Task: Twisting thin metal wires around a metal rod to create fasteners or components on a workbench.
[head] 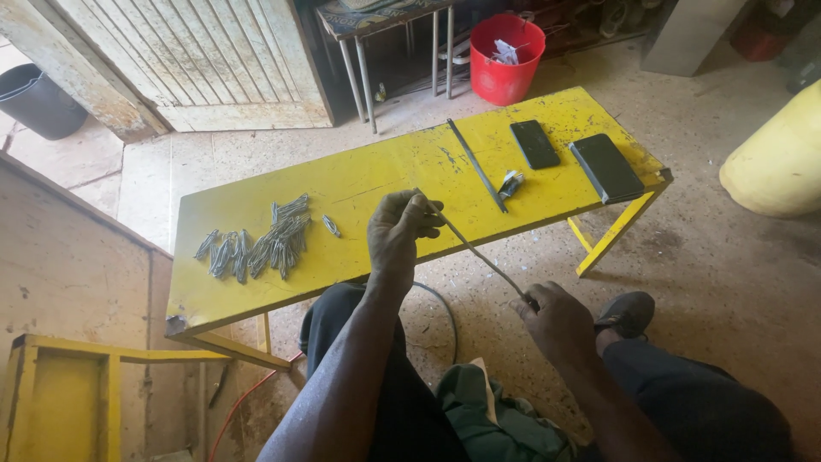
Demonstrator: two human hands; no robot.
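Observation:
My left hand (400, 231) is closed around the upper end of a thin grey metal strip (475, 251), just over the near edge of the yellow bench (376, 175). My right hand (556, 321) grips the lower end of the same strip, off the bench near my knee. The strip runs slanted between the two hands. A pile of several small folded metal pieces (261, 244) lies on the bench to the left of my left hand.
On the bench's right part lie a long dark metal strip (476, 165), a small crumpled piece (510, 183) and two black phones (534, 144) (606, 167). A red bucket (505, 58) stands behind, a yellow drum (778, 162) at right, a yellow frame (60, 385) at lower left.

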